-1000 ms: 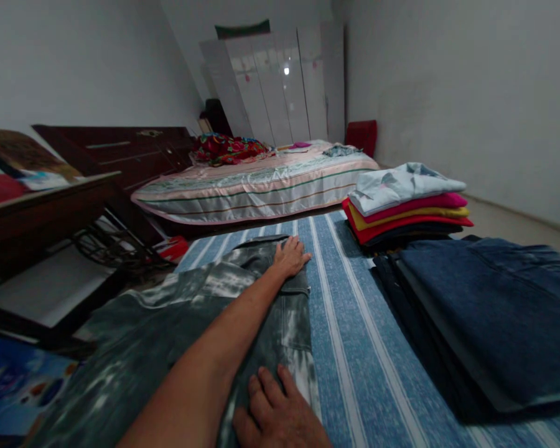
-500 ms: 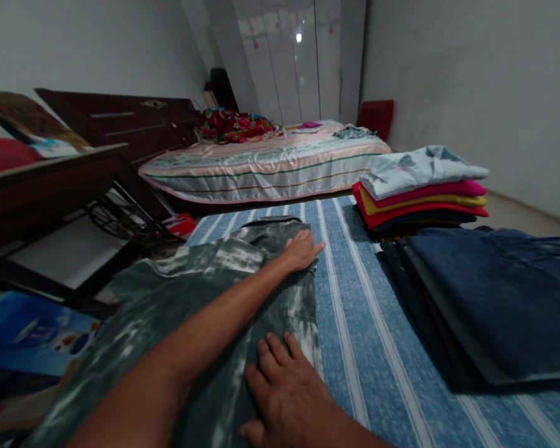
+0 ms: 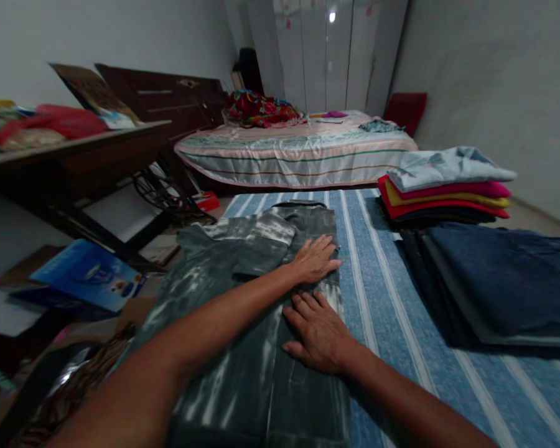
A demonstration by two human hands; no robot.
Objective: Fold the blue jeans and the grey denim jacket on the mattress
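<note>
A grey-green tie-dye denim jacket lies partly folded on the blue striped bed cover, its collar at the far end and a sleeve folded across it. My left hand rests flat on the upper part near the right edge, fingers spread. Just below it, my right hand also lies flat on the cloth, fingers spread and pointing up and left. Neither hand grips anything. My left forearm crosses over the jacket and hides part of it.
To the right sit folded jeans and, behind them, a stack of folded colourful clothes. Left of the bed are a dark wooden table and a blue box. Another bed stands beyond.
My right hand has moved forward along the jacket, closer to my left hand. The left hand stays flat near the collar. The camera view has shifted, showing more of the left side.
</note>
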